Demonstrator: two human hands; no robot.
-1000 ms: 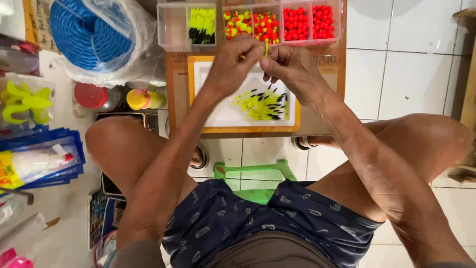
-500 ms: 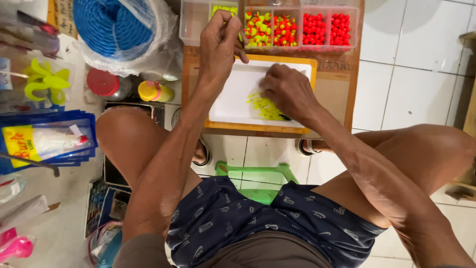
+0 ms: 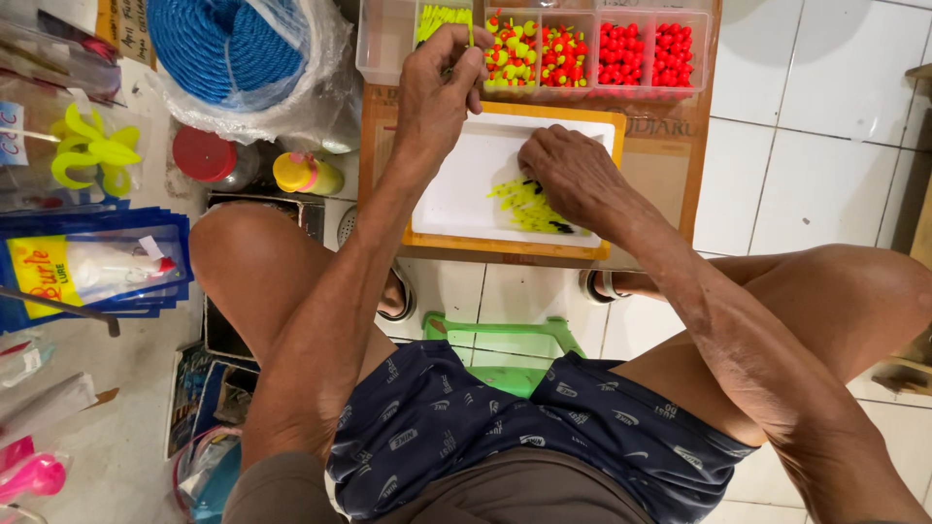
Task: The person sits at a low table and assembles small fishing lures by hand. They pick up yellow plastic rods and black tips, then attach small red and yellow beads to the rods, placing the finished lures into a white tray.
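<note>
Nearest the camera are the person's dark patterned shorts (image 3: 505, 427) and bare knees, with a green stool (image 3: 505, 344) showing between the thighs over the white tile floor (image 3: 835, 126). Both forearms reach forward to a low wooden table (image 3: 670, 165) that carries a white tray (image 3: 456, 194) with an orange rim. The right hand (image 3: 573, 175) lies palm down on the tray, fingers curled onto a loose heap of small yellow floats (image 3: 529, 206) with black tips; whether it pinches one between the fingertips cannot be told, since the hand covers them. The left hand (image 3: 439, 92) is farther out, at the tray's far edge and over the near wall of a clear box (image 3: 534, 49), its fingers drawn together as if pinching something small, though what they hold is hidden. The box sits at the far side of the table, divided into compartments: yellow pieces under the left hand, mixed red and yellow beads in the middle, red beads to the right. Off to the left on the floor lie blue packets (image 3: 92, 272), a red-lidded jar (image 3: 206, 155), a yellow bottle (image 3: 306, 175), and, farthest, a coil of blue rope (image 3: 228, 44) in a clear bag.
</note>
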